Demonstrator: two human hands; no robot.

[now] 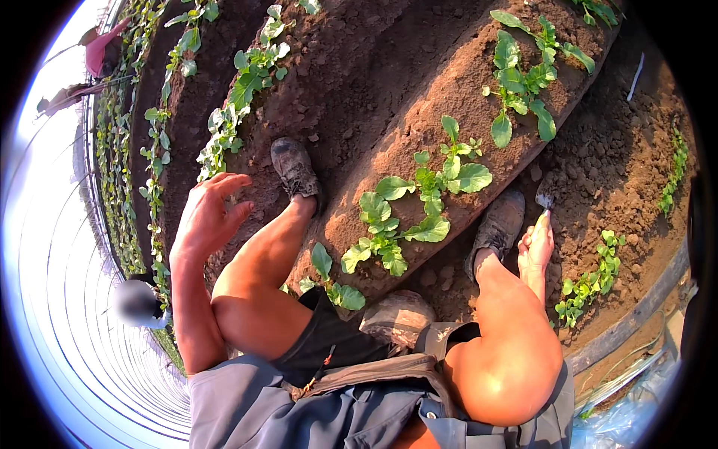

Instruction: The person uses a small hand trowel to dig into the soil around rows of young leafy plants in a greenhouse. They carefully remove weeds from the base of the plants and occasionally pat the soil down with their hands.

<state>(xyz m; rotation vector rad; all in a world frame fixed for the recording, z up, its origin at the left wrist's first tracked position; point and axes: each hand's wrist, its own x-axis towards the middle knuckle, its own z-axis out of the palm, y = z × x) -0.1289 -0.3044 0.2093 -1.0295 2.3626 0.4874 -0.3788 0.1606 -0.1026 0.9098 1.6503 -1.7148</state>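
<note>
My right hand (537, 247) is closed around the pale handle of a small hand trowel (544, 200), beyond my right shoe (499, 227). The trowel's metal blade rests at the loose, clumpy soil (594, 168) of the furrow; its tip is hard to make out. Raised above the left side of the bed, my left hand (210, 210) is empty, with its fingers apart and slightly bent. Leafy green seedlings (429, 191) grow along the soil bed (348, 196) between my legs. Another leafy cluster (521, 78) stands farther along the same bed.
More seedling rows (244, 84) run along the left. Small plants (592, 286) grow at right, inside a dark curved edging strip (634, 320). Clear plastic sheeting (628, 412) lies lower right. Other people (102, 53) are at the far left, beside the greenhouse wall (61, 224).
</note>
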